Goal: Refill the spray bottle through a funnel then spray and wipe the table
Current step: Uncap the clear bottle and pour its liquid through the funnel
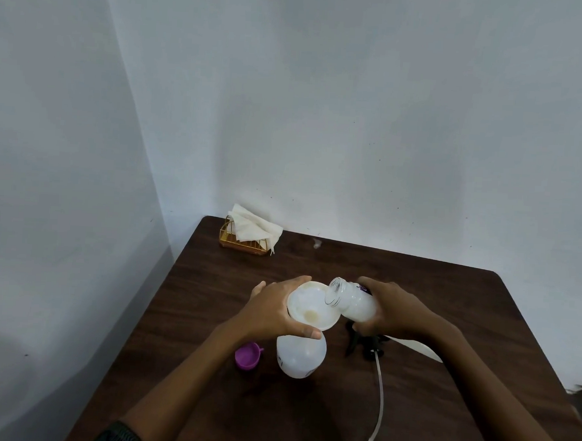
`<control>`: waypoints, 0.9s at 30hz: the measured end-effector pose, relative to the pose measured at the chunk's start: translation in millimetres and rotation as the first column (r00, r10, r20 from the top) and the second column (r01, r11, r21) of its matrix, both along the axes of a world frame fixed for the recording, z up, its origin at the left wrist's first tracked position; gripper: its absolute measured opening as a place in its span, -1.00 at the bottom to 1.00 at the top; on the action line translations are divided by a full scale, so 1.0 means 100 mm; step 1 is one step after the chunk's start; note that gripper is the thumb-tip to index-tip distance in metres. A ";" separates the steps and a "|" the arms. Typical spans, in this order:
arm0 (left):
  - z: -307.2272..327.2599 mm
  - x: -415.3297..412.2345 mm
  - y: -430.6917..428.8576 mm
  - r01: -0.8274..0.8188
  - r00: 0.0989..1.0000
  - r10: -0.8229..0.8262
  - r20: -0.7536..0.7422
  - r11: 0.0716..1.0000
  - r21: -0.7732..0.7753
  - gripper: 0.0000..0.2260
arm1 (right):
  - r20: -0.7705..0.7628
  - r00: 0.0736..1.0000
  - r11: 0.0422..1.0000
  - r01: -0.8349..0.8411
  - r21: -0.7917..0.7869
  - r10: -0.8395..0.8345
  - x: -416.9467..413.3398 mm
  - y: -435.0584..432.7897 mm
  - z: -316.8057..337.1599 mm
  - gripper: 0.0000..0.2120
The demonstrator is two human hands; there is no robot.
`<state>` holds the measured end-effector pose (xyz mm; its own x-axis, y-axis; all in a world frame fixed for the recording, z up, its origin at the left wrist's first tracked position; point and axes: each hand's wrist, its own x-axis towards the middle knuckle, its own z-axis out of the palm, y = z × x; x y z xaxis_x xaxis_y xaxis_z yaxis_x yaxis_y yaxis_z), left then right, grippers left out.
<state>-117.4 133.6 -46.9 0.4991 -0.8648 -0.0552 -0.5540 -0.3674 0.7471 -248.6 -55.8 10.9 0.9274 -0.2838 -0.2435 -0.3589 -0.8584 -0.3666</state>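
A white translucent spray bottle (300,355) stands upright near the middle of the dark wooden table (447,315), its top off. A white funnel (311,306) sits in its neck, and my left hand (273,314) grips the funnel's rim and neck from the left. My right hand (393,311) holds a small clear refill bottle (351,299) of white liquid, tilted with its open mouth over the funnel's right rim. The black spray head (364,344) with its long white dip tube (379,403) lies on the table to the right, partly hidden by my right hand.
A purple cap (247,354) lies just left of the spray bottle. A gold wire holder with paper napkins (251,233) stands at the table's far left corner against the wall. White walls close in behind and to the left.
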 end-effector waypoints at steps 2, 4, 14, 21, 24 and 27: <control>-0.01 0.01 -0.01 0.006 1.000 -0.006 0.007 1.000 0.011 -0.18 | -0.005 1.000 1.000 -0.001 -0.008 0.001 0.00 0.00 0.01 -0.61; -0.02 0.02 -0.02 0.005 1.000 -0.005 0.014 1.000 0.024 -0.16 | -0.010 1.000 1.000 -0.004 -0.019 0.004 0.00 0.00 0.02 -0.61; 0.02 0.01 -0.01 0.005 1.000 -0.006 0.023 0.999 0.048 -0.12 | -0.037 0.999 0.998 -0.011 -0.066 0.008 -0.01 0.03 0.05 -0.61; 0.02 0.02 0.00 0.015 1.000 -0.016 0.011 0.999 0.051 -0.11 | -0.053 0.998 0.995 -0.024 -0.099 0.019 0.01 0.04 0.09 -0.59; 0.01 0.02 -0.01 0.019 1.000 -0.020 0.011 0.999 0.051 -0.11 | -0.059 0.998 0.995 -0.029 -0.097 0.024 0.00 0.04 0.09 -0.58; 0.00 0.03 -0.01 0.025 1.000 -0.025 0.013 0.998 0.051 -0.11 | -0.060 0.998 0.995 -0.038 -0.087 0.033 0.00 0.05 0.11 -0.62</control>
